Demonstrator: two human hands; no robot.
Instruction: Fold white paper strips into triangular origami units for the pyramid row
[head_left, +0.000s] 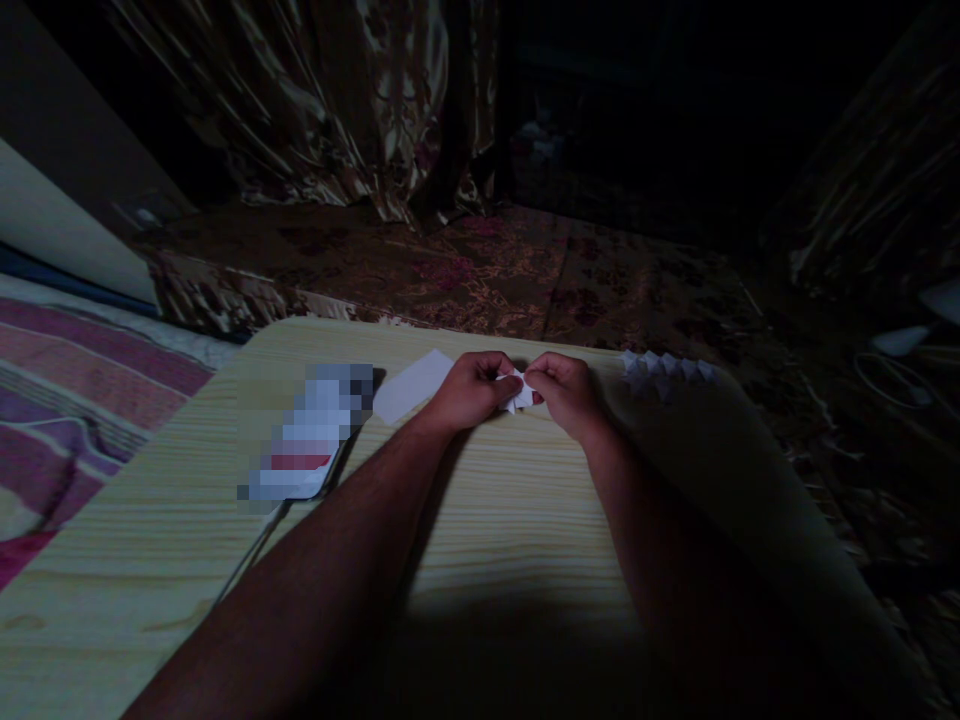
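Note:
Both my hands meet at the far middle of a light wooden table [187, 560]. My left hand [469, 390] and my right hand [568, 390] are closed in a pinch on a small folded white paper piece [518, 392] held between them, just above the tabletop. A flat white paper slip [409, 385] lies just left of my left hand. A row of several small folded white paper pieces [667, 368] sits to the right of my right hand, near the table's far edge.
A phone [311, 435] with a blurred screen lies left of the paper slip, a cable running from it toward the near edge. Striped bedding [67, 400] is at the left. Patterned fabric [450, 265] and shiny drapes [315, 100] lie beyond the table; the room is dark.

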